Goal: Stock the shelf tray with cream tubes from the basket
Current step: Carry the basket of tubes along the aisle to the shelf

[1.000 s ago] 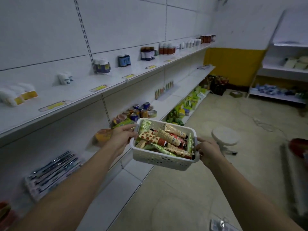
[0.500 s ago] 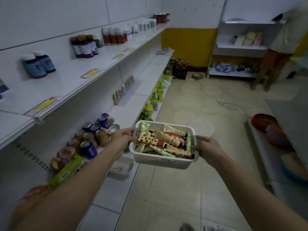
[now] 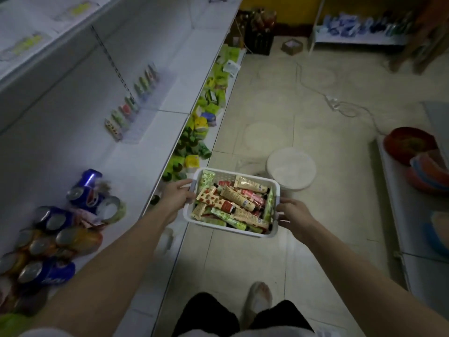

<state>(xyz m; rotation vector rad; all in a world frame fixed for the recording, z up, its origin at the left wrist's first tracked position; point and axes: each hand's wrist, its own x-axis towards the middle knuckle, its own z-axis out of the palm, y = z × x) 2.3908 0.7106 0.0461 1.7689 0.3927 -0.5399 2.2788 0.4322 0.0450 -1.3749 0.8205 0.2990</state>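
Observation:
I carry a white plastic basket (image 3: 275, 190) over the aisle floor, filled with several cream tubes (image 3: 237, 200) in beige, red and green. My left hand (image 3: 177, 197) grips its left handle and my right hand (image 3: 294, 214) grips its right handle. On the middle shelf to the upper left stands a clear shelf tray (image 3: 153, 103) with a row of several cream tubes (image 3: 132, 103) upright along its back edge; its front part is bare.
Drink cans (image 3: 73, 215) are piled on the shelf at my left. Green and yellow packets (image 3: 201, 122) line the lower shelf edge. A white round stool (image 3: 291, 170) stands just beyond the basket. A cable (image 3: 340, 105) lies on the floor; bowls (image 3: 413, 147) sit at right.
My view has tilted down and I have moved along the aisle; the cans and the shelf tray are nearer. The basket stays held in both hands.

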